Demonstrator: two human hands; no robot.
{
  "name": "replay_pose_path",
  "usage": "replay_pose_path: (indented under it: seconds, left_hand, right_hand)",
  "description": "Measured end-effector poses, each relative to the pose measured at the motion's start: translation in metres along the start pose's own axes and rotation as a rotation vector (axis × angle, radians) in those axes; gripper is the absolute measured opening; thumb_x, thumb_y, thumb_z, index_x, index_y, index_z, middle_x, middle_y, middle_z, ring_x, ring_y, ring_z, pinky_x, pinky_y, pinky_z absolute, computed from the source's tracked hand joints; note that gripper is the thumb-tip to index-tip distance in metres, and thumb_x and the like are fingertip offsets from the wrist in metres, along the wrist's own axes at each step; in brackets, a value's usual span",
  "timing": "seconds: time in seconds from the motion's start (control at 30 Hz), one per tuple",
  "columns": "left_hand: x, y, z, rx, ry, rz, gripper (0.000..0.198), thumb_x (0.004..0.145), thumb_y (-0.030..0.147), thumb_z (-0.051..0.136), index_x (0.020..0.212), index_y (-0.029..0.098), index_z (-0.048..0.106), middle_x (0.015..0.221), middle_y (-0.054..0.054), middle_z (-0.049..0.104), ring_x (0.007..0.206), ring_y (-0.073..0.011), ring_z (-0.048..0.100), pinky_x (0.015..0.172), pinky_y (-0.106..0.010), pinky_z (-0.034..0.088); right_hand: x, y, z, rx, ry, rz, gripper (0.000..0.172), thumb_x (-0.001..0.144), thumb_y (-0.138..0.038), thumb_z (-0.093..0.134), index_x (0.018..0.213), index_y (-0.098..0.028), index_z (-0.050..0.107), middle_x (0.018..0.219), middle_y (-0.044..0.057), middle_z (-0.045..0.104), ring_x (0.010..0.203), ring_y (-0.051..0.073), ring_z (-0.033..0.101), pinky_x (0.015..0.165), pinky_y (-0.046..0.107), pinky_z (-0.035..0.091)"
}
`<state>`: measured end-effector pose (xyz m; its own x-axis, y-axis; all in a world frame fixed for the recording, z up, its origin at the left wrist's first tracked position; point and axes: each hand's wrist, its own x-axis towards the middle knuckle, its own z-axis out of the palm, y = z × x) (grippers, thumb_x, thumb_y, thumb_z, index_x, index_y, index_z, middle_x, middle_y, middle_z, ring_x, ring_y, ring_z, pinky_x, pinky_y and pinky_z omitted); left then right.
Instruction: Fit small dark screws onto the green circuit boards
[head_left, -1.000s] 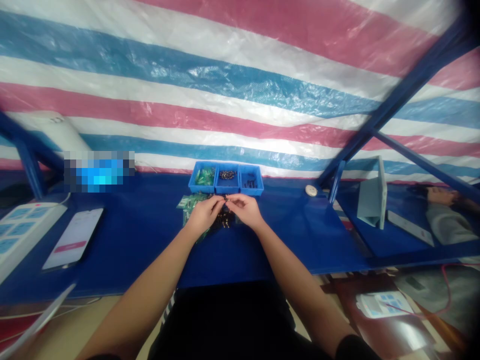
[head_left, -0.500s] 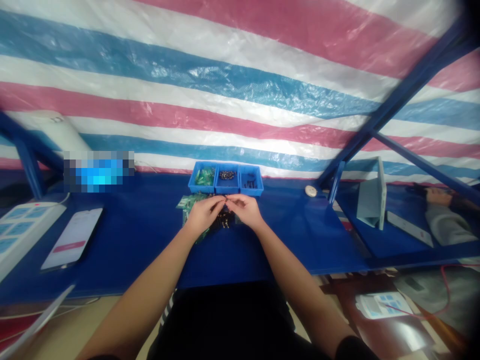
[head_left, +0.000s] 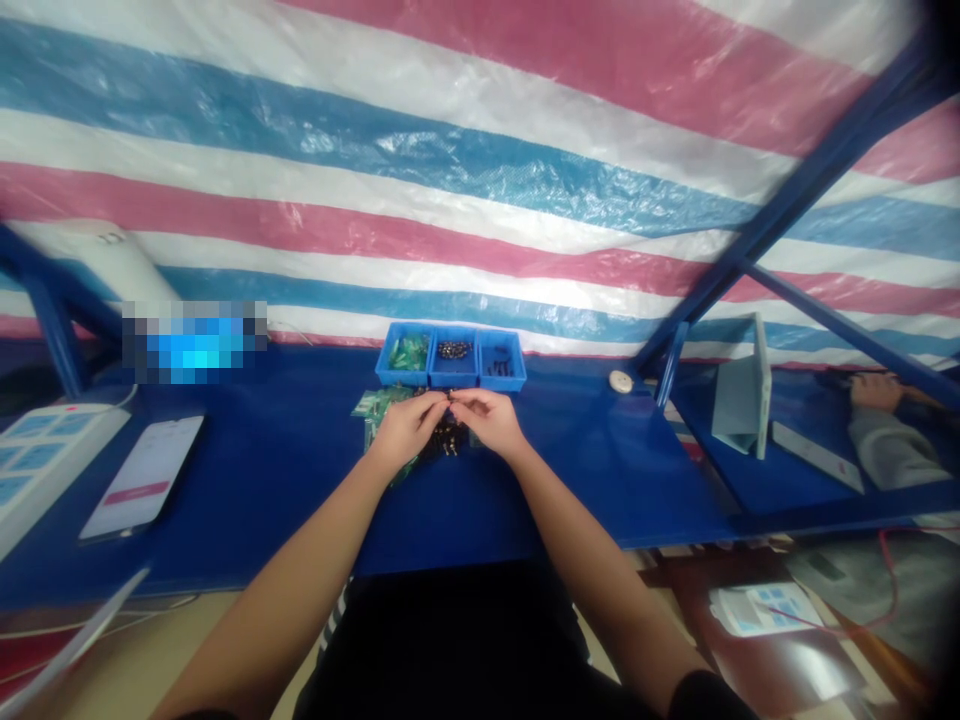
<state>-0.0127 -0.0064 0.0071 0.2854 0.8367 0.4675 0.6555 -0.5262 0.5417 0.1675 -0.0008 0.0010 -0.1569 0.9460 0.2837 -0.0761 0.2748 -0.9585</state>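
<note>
My left hand (head_left: 406, 428) and my right hand (head_left: 491, 418) meet at the fingertips over the middle of the blue table. Both are closed in a pinch around something small and dark that I cannot make out. Beneath them lies a pile of small black and gold parts (head_left: 448, 442). Green pieces like circuit boards (head_left: 375, 404) lie beside and partly under my left hand. Just beyond the hands stand three joined blue bins: the left bin (head_left: 391, 378) holds green pieces, the middle bin (head_left: 453, 378) small dark metallic parts, the right bin (head_left: 502, 383) small black parts.
A phone (head_left: 142, 480) and a white power strip (head_left: 52, 460) lie on the left. A round whitish object (head_left: 621, 381) sits to the right, before a blue frame post (head_left: 673, 370). Farther right are a standing tablet-like panel (head_left: 763, 390) and another person's hand (head_left: 876, 391).
My hands stay pinched together in nearly the same place, with only slight finger movement. The view has shifted very slightly.
</note>
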Motion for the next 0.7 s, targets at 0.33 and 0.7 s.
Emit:
replay_pose_path:
  seconds: [0.33,0.7]
  left_hand:
    - [0.000,0.002,0.000,0.073,0.085,0.001,0.029,0.097,0.038,0.043,0.100,0.021,0.067,0.089,-0.002,0.073,0.075,-0.0154,0.067,0.070,-0.024,0.047]
    - [-0.001,0.001,0.000,0.082,0.106,0.015,0.025,0.095,0.035,0.047,0.096,0.021,0.068,0.082,-0.001,0.072,0.069,-0.0142,0.065,0.065,-0.023,0.045]
  right_hand:
    - [0.006,0.011,-0.007,-0.074,0.074,0.119,0.033,0.072,-0.039,0.075,0.096,-0.016,0.073,0.078,0.005,0.073,0.061,0.015,0.066,0.063,0.029,0.056]
    - [0.009,0.016,-0.011,-0.134,0.003,0.177,0.031,0.074,-0.035,0.074,0.097,-0.015,0.073,0.074,0.005,0.073,0.059,0.015,0.066,0.064,0.031,0.057]
